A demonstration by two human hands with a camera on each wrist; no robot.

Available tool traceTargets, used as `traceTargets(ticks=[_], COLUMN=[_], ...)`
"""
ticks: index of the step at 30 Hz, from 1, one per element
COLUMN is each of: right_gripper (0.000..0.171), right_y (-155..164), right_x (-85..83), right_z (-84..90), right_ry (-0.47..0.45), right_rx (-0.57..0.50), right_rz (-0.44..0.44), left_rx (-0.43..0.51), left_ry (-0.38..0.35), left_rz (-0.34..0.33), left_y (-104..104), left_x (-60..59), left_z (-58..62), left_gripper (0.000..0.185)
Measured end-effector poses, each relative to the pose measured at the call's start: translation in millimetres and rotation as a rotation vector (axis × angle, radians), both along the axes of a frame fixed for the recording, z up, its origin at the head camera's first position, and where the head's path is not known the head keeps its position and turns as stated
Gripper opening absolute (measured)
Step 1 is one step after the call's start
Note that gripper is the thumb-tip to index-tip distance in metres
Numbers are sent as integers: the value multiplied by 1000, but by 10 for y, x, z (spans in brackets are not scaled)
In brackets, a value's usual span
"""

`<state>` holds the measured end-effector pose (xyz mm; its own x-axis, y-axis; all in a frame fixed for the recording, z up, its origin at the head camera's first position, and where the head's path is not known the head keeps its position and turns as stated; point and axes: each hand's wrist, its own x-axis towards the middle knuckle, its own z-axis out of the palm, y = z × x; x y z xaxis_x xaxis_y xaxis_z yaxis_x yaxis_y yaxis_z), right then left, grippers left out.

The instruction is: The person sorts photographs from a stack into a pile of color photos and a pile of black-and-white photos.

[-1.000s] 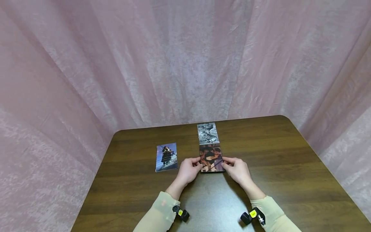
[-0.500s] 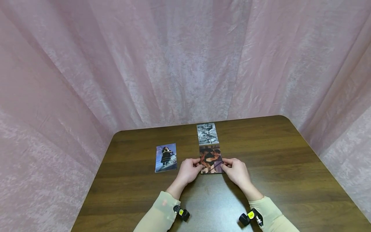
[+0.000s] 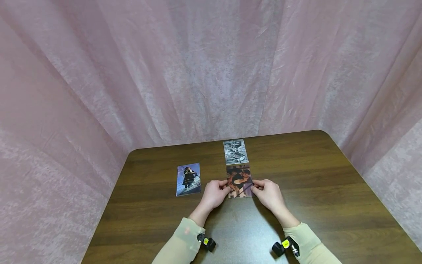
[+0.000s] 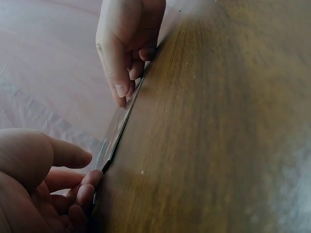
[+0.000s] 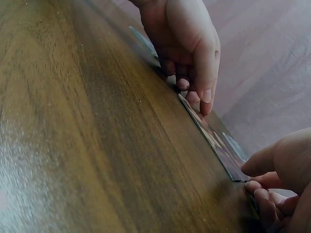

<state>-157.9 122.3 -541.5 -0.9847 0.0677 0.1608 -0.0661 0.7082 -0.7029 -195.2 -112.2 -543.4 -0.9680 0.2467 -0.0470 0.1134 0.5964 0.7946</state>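
Your left hand (image 3: 213, 193) pinches the left edge of a dark, reddish-toned printed photo card (image 3: 239, 181) lying on the brown wooden desk (image 3: 329, 190), while your right hand (image 3: 268, 194) pinches its right edge. Just beyond your fingers lies a black-and-white photo (image 3: 235, 151); left of your left hand, a blue-toned photo (image 3: 188, 179).

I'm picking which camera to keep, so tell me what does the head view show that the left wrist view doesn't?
Only the head view shows the blue photo lying apart to the left, the black-and-white photo beyond the held one, the pink curtain all round, and both sleeves. Only the left wrist view shows the held photo edge-on, low against the table. Both show the left hand and right hand pinching that photo's opposite edges.
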Motion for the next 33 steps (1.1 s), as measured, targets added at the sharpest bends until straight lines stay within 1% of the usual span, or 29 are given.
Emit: traceTargets(ticks=[8, 12, 14, 17, 21, 24, 27, 30, 33], right_gripper=[26, 29, 30, 31, 32, 34, 34, 33, 34], right_y=[22, 59, 59, -30, -286, -505, -725, -935, -1133], right_x=[-9, -48, -87, -166, -275, -329, -366, -377, -368], right_z=[22, 57, 68, 110, 192, 223, 214, 187, 144], right_ry=[-40, -74, -85, -75, -46, -55, -66, -73, -102], right_rx=[-12, -16, -23, -46, -84, -123, -153, -153, -153], right_rz=[11, 13, 8, 4, 40, 83, 139, 197, 239], left_rx=[24, 65, 94, 132, 137, 141, 149, 146, 139], left_ry=[-11, -46, -65, -76, -50, -29, -17, -1, 6], left_rz=[-7, -31, -37, -32, 17, 62, 114, 171, 238], left_y=[-18, -50, -100, -244, -506, -701, -889, -1076, -1266], left_x=[4, 5, 10, 12, 6, 0, 2, 3, 18], left_z=[-9, 14, 29, 48, 74, 75, 65, 53, 50], left_gripper=[39, 42, 44, 44, 42, 42, 40, 38, 37])
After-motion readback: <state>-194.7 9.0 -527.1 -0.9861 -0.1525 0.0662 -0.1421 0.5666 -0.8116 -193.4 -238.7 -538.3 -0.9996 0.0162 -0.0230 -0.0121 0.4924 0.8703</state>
